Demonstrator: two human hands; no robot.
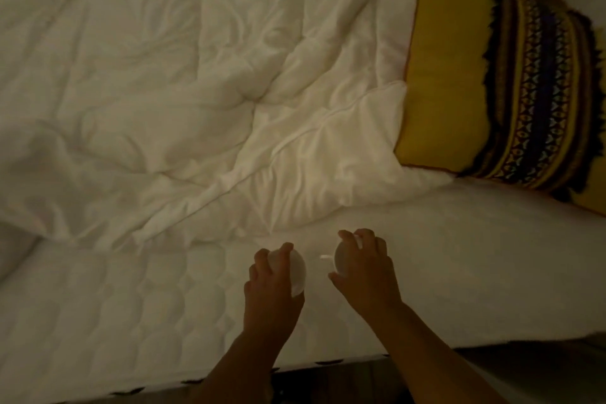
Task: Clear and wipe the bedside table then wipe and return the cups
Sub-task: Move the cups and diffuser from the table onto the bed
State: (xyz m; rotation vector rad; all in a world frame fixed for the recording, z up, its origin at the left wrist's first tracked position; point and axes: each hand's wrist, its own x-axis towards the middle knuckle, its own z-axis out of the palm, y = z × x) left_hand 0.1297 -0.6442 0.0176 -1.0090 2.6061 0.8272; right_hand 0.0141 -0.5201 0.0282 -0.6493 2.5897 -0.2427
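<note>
The single head-worn wide-angle camera looks steeply down from above the near edge of the mattress point(131, 321), facing across the bed toward the rumpled duvet point(164, 92), near enough that the left hand point(272, 275) and right hand point(364, 269) sit low at centre, with the pillows point(442, 75) at upper right.

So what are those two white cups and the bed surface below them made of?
The left cup and right cup: smooth, slightly shiny white, probably ceramic or hard plastic; dim light leaves it open. The mattress: soft white quilted fabric, shown by its stitched scalloped pattern.
</note>
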